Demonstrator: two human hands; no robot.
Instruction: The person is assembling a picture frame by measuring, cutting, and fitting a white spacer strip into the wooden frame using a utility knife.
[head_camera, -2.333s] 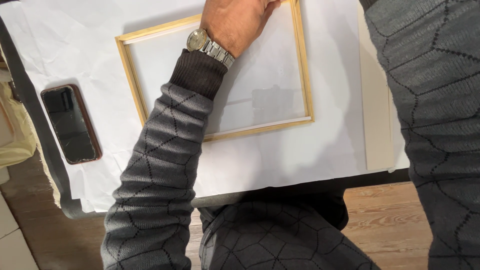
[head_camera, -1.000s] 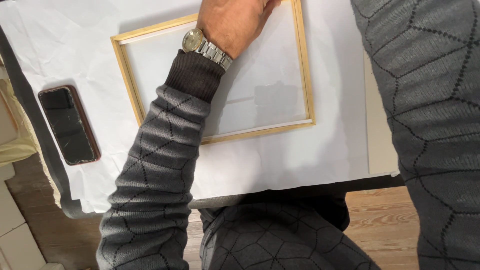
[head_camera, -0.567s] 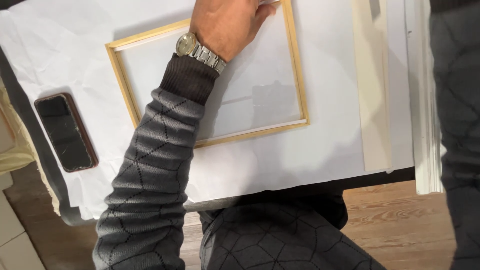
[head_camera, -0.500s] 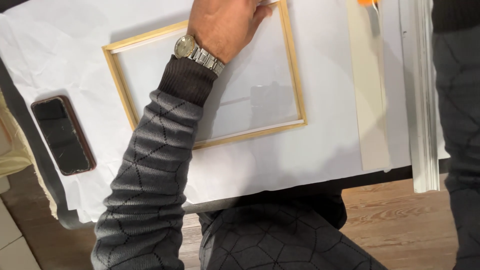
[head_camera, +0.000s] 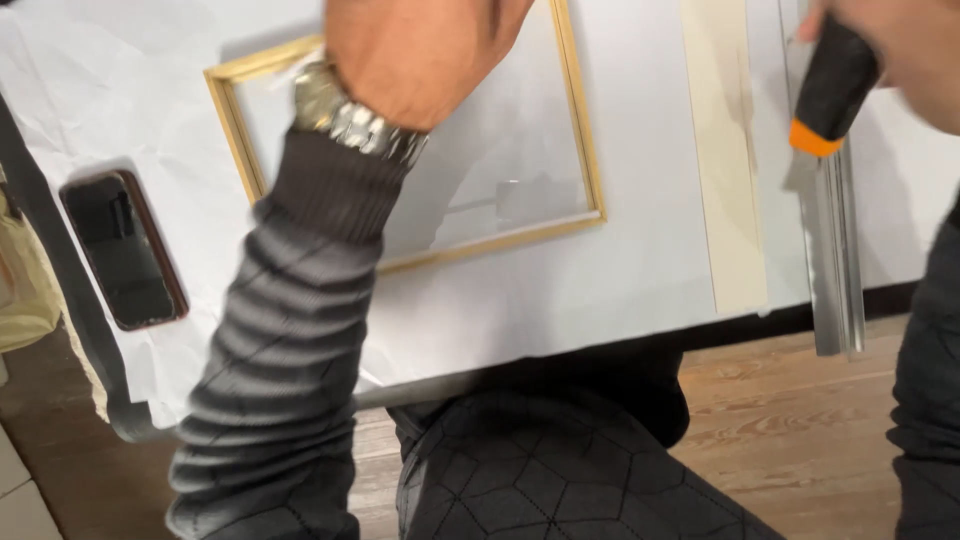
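Fingers of the right hand (head_camera: 900, 45) curl shut around a black, orange-collared tool handle (head_camera: 830, 85) above a metal straightedge (head_camera: 838, 250), while the left hand (head_camera: 420, 50), its fingers out of view, rests over the gold picture frame (head_camera: 585, 150) on white paper (head_camera: 600, 290), apparently steadying it; a dark phone (head_camera: 125, 250) lies left.

Even, bright room light falls on the crumpled white paper sheet (head_camera: 560, 290); motion blur smears the grey-sleeved left hand (head_camera: 420, 50); shadows stay soft.
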